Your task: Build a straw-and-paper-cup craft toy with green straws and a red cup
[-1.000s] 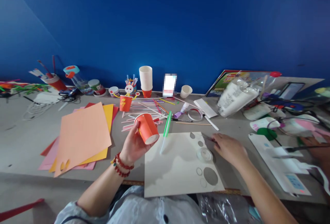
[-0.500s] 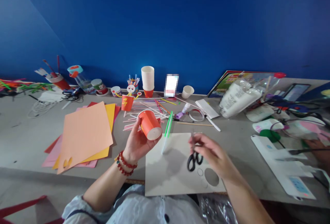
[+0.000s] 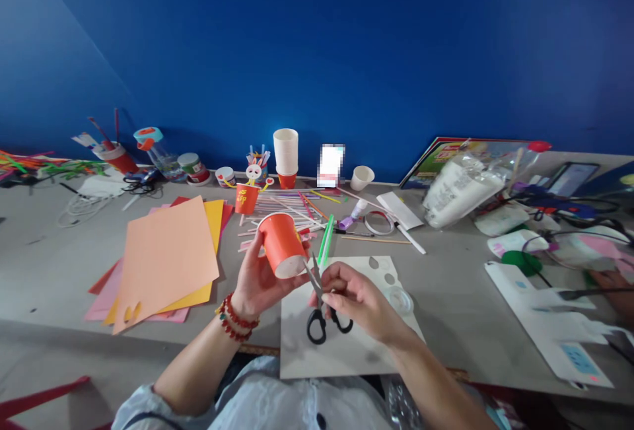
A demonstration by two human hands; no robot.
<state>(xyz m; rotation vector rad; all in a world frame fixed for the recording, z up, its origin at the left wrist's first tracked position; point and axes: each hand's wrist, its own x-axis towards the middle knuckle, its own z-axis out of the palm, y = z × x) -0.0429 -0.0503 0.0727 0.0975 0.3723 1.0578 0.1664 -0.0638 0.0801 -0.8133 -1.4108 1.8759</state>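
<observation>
My left hand [image 3: 258, 281] is wrapped round a red paper cup [image 3: 281, 242], tilted so its white base faces me and to the right. In my right hand [image 3: 354, 294] is a pair of scissors [image 3: 317, 301] with black handles. The blades are parted and point up at the rim of the cup's base; whether a tip touches it I cannot tell. Beneath both hands lies a sheet of white card [image 3: 307, 357] with several cut-outs. Two green straws [image 3: 325, 240] lie just behind my right hand.
Coloured paper sheets [image 3: 168, 258] are stacked at left. Behind stand a decorated red cup [image 3: 246, 197], stacked paper cups [image 3: 286, 152] and scattered straws [image 3: 282, 204]. A power strip [image 3: 539, 324] and a plastic bag of white items [image 3: 458, 189] are at right. A roll of clear tape [image 3: 399, 300] rests on the card.
My right hand has brought the scissors left to the cup, and the blades have opened. The cup has turned slightly in my left hand. The clear tape roll has come into view.
</observation>
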